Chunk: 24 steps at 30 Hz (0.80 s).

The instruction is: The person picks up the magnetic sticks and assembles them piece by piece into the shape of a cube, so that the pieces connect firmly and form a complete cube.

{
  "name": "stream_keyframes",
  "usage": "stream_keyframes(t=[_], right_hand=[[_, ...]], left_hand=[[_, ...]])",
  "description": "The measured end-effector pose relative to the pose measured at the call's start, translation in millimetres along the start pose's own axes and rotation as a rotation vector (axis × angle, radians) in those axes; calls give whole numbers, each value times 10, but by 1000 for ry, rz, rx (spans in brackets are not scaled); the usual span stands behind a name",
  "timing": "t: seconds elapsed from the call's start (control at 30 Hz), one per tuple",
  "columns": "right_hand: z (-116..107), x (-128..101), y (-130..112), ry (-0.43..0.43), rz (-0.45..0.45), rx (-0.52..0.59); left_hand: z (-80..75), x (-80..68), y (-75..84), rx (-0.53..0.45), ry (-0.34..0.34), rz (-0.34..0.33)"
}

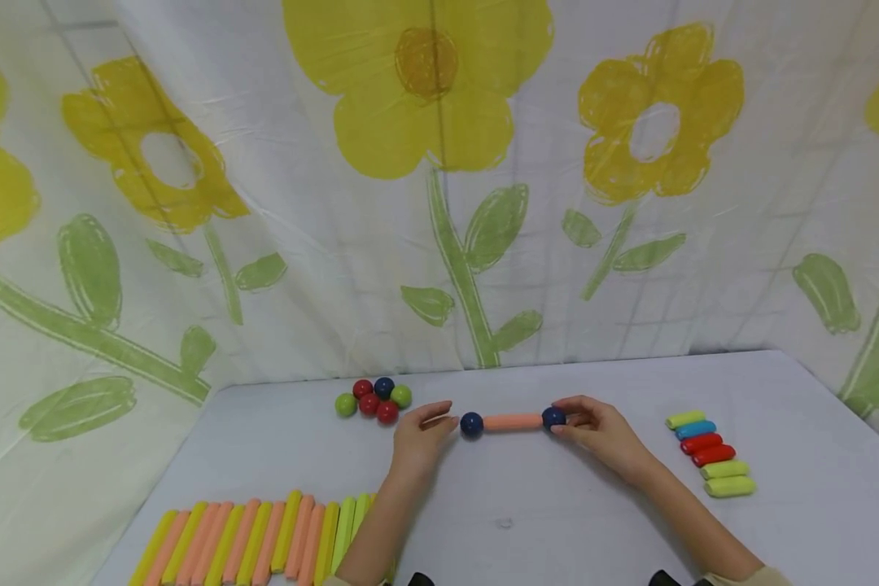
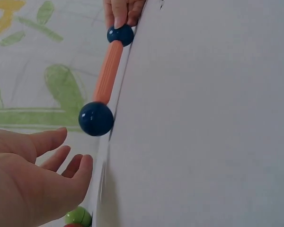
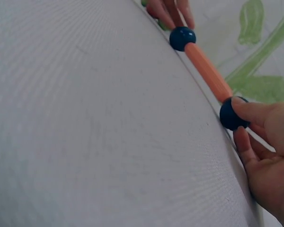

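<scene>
White desk bearing: ball cluster; orange rod with dark-blue end balls; long sticks, apparently side by side; short sticks.

Glossy blue balls, ribbed matt orange stick, woven tablecloth

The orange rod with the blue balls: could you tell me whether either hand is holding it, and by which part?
The right hand pinches the rod by its right ball. The left hand is open beside the left ball, not gripping it.
</scene>
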State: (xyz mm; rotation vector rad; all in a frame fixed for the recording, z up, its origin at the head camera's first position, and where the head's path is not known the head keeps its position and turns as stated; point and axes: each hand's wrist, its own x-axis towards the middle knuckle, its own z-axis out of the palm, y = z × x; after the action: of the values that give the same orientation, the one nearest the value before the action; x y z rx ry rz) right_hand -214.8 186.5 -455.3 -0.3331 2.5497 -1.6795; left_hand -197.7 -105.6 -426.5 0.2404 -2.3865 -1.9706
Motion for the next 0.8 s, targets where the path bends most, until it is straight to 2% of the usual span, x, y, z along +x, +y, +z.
stream_keyframes(t=[0.17, 0.37, 0.47, 0.6, 0.8], right_hand=[[-2, -7, -18, -5, 2, 20], [0, -12, -24, 0, 1, 17], [1, -14, -15, 7, 4, 14], [-4, -18, -12, 13, 13, 10], [0, -7, -5, 9, 12, 5]], left_hand=[[-247, 51, 71, 7, 62, -2], [-539, 115, 147, 33, 180, 54], [-653, 129, 144, 54, 216, 42], [-745, 160, 91, 61, 213, 14], [-792, 202, 21, 79, 167, 8]])
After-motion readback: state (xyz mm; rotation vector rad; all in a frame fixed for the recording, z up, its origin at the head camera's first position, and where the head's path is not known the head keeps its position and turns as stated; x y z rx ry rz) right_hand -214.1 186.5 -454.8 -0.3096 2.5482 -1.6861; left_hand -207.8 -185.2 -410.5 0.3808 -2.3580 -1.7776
